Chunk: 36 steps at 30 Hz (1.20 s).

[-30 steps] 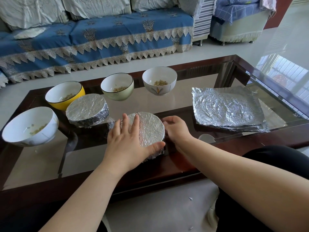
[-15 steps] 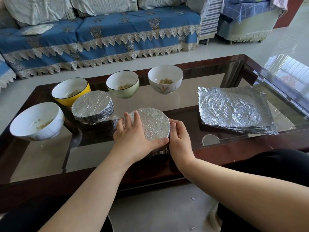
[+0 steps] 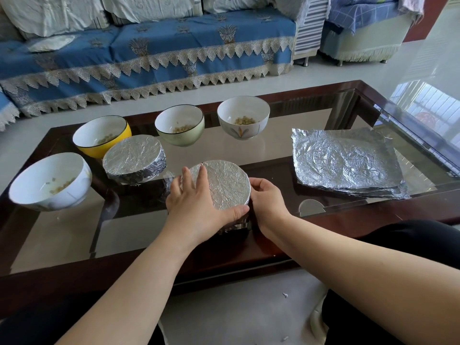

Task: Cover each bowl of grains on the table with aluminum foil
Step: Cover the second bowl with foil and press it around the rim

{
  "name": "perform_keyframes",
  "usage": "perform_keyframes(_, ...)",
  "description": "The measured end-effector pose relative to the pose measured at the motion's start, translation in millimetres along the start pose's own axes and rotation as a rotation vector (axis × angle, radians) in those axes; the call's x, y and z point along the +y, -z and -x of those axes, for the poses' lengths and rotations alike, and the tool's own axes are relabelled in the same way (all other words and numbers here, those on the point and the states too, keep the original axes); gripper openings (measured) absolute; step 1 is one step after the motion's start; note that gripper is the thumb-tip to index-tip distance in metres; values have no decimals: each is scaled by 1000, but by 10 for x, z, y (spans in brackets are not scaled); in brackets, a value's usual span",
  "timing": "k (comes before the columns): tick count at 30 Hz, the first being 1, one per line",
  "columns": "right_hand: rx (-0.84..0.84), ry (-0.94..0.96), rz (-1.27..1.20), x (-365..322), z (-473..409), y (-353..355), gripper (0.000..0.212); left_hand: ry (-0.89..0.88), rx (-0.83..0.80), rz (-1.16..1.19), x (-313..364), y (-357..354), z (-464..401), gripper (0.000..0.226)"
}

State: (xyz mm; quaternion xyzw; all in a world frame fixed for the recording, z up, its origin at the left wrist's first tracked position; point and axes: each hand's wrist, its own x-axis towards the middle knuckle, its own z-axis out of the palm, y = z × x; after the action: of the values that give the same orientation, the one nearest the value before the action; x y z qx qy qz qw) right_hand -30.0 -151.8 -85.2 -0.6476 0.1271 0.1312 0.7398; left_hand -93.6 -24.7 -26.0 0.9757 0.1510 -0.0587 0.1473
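Note:
A foil-covered bowl [image 3: 227, 185] stands near the table's front edge. My left hand [image 3: 196, 207] lies flat over its left side, thumb pressing the front rim. My right hand [image 3: 267, 200] curls round the bowl's right side, pressing the foil against the wall. A second foil-covered bowl [image 3: 134, 158] stands behind and to the left. Uncovered bowls with grains: a white bowl [image 3: 49, 180] at the left, a yellow bowl [image 3: 102, 135], a green bowl [image 3: 180, 125] and a flower-painted white bowl [image 3: 244, 117]. A stack of foil sheets [image 3: 346, 160] lies at the right.
The glass table [image 3: 323, 113] has a dark wooden frame. A sofa with a blue cover [image 3: 149, 53] stands behind it across a strip of pale floor. My dark-clothed knee [image 3: 410, 242] is at the right front edge.
My right hand has moved in from beside the bowl and now wraps its right side. The left hand stays on top. The view has shifted slightly.

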Motion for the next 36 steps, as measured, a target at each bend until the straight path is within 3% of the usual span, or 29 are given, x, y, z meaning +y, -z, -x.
perform_keyframes(5,-56,37,56,-38,-37,4,15,1,11,3,6,-4,-4,129)
perform_keyframes(9,-31,111,240,-52,-72,12,28,-1,25,37,19,-6,-4,133)
perform_keyframes(12,-9,71,235,-69,-159,23,26,-36,28,102,-14,10,-31,138)
perform_keyframes(14,-42,-29,138,-139,-206,39,28,-98,59,243,-65,28,-62,141)
perform_keyframes(17,-181,-170,123,-287,-251,88,48,-159,125,641,-152,52,-133,138)
perform_keyframes(19,-306,-223,174,-347,-279,146,53,-143,150,859,-207,87,-176,128)
perform_keyframes(22,-462,-308,181,-439,-310,243,56,-98,191,978,-262,169,-176,105)
perform_keyframes(25,-600,-362,186,-536,-342,311,66,14,243,1108,-350,215,-188,82)
perform_keyframes(30,-696,-398,146,-582,-336,341,57,360,198,1464,-650,184,-300,51)
perform_keyframes(33,-727,-422,124,-582,-322,345,47,583,288,1699,-753,236,-265,48)
perform_keyframes(36,-723,-440,75,-558,-292,299,38,660,411,1774,-983,360,-260,47)
